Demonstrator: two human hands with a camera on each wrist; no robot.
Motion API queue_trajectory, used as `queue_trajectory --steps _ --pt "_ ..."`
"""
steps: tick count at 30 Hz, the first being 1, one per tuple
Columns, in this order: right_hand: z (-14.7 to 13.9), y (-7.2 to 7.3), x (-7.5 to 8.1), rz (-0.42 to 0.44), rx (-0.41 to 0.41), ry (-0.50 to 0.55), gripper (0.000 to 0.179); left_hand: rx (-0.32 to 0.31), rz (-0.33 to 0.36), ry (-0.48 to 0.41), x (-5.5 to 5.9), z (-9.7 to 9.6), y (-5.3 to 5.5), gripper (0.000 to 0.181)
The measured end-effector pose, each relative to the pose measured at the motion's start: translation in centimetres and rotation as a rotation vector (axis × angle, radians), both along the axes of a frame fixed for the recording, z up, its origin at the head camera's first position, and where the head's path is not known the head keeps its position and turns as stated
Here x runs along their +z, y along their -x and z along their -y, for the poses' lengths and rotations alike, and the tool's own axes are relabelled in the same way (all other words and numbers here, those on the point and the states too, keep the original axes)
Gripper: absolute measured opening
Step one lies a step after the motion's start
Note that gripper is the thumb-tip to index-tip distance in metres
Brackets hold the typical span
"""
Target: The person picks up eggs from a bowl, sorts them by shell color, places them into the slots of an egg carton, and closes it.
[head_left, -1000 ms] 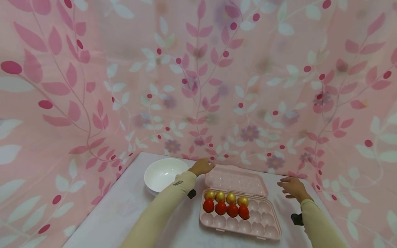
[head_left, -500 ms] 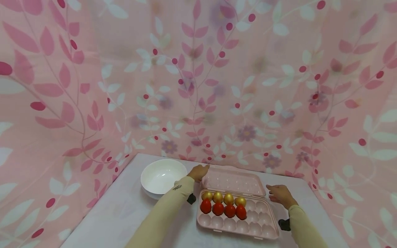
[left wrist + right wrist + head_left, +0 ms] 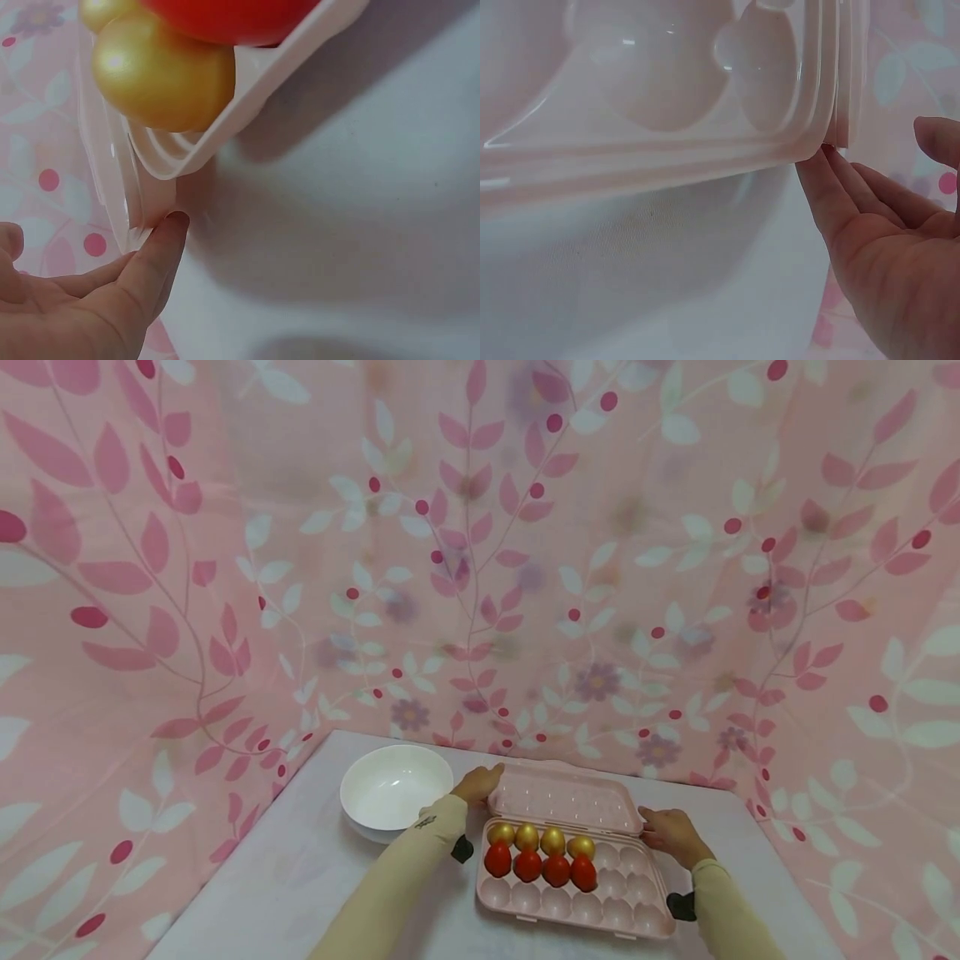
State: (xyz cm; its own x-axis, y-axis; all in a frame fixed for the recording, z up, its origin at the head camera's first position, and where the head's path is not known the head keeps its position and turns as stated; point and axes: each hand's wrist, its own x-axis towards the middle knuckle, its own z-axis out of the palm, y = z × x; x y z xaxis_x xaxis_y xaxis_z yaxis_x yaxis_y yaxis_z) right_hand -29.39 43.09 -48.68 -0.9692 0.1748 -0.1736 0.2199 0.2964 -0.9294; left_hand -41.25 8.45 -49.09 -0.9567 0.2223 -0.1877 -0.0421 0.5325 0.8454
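Note:
A pink plastic egg carton (image 3: 555, 906) lies open on the table, its lid (image 3: 558, 789) folded back toward the curtain. Several golden eggs (image 3: 552, 840) fill part of its back row, with several red eggs (image 3: 556, 870) in the row before them. My left hand (image 3: 478, 783) is at the lid's left side; in the left wrist view its extended fingers (image 3: 154, 259) touch the lid's edge, thumb apart. At the lid's right side is my right hand (image 3: 677, 835). Its straight fingers (image 3: 825, 191) reach under the lid's edge in the right wrist view, thumb also apart.
A white bowl (image 3: 386, 789) stands left of the carton, close by my left forearm. Pink leaf-patterned curtain (image 3: 480, 568) encloses the back and both sides of the white table (image 3: 285, 877). The carton's front row and right-hand cups hold no eggs.
My right hand has come left, from beside the carton to the lid's right edge. My left hand has lowered slightly onto the lid's left edge. The eggs keep their cups.

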Motion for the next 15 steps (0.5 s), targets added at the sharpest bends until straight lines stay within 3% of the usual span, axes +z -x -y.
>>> queue_trajectory --steps 8,15 --pt "0.1 0.0 -0.2 -0.009 -0.021 0.037 0.059 -0.018 -0.012 -0.08 -1.1 0.3 0.6 0.072" --pt "0.1 0.0 -0.4 -0.024 -0.02 0.052 0.059 -0.011 -0.039 -0.063 -1.2 0.6 0.6 0.076"
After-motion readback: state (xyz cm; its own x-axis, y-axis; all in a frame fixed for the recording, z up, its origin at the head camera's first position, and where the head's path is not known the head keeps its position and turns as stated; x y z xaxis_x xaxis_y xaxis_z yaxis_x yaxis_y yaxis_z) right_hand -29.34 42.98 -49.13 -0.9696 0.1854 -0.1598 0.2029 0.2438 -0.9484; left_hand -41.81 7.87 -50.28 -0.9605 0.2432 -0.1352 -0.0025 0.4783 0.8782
